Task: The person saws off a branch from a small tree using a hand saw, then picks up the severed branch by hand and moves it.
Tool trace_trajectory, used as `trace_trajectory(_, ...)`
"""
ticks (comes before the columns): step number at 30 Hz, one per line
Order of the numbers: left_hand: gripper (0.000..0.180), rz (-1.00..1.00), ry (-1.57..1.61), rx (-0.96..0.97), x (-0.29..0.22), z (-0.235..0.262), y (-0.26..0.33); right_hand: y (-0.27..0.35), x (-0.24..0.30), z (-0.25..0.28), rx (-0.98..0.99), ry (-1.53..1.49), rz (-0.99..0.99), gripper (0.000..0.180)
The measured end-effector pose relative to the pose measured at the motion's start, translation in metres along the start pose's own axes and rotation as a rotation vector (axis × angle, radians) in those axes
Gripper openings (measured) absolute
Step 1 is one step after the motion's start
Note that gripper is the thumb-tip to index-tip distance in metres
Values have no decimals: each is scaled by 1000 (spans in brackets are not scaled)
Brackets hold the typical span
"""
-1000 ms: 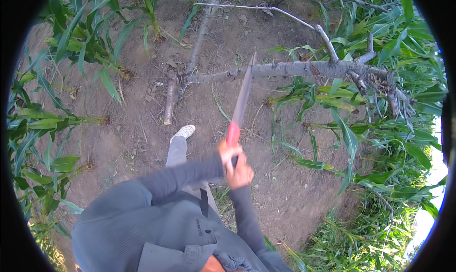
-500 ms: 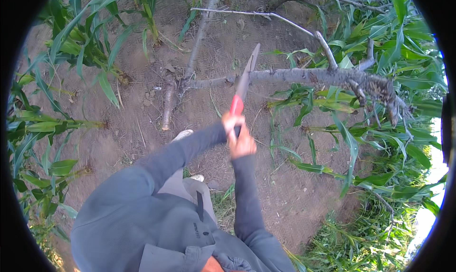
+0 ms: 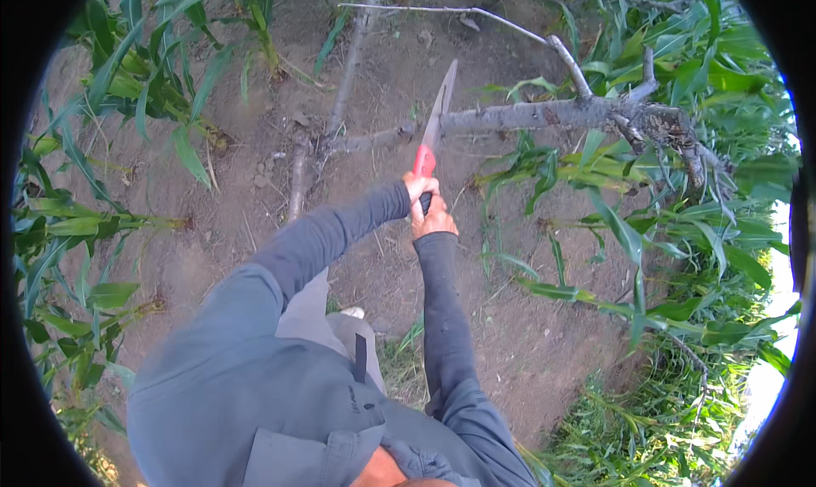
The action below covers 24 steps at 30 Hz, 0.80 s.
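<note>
Saw handle (image 3: pixel 424 161) partly hidden by hands (image 3: pixel 437 221); grey branch (image 3: pixel 350 70) cut off at top edge; far-right leaf (image 3: pixel 767 178) blurred.

The single view comes from the left one of two wide fisheye cameras worn on the person's head. It looks steeply down and forward, upright and unmirrored, onto the thick grey-barked wooden branch (image 3: pixel 527 116). Nearest the lens, well below the branch, the slate-grey cloth jacket (image 3: pixel 272 385) looms large. The bare hands (image 3: pixel 437 223) and the steel-bladed, red-and-black-handled saw (image 3: pixel 432 134) sit farther off, between jacket and branch or across its near end. Brown bare soil (image 3: pixel 544 359) lies beyond, under the branch. The wide lens also takes in long-leaved green plants (image 3: pixel 85 225) to both sides of it.
</note>
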<state>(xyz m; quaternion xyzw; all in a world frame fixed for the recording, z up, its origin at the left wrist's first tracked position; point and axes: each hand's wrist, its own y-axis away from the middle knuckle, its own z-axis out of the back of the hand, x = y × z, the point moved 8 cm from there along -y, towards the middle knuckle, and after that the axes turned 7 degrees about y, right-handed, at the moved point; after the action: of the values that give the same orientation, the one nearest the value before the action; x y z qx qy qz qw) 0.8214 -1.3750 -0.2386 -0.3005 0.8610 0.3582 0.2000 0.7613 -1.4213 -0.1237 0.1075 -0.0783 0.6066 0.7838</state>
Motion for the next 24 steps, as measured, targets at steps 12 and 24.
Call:
trace_trajectory(12,15,58,187,116,4,3,-1,17,17,13,-219,1,132,47)
trace_trajectory(24,16,50,229,106,22,-26,59,55,14,24,-120,-46,49,43)
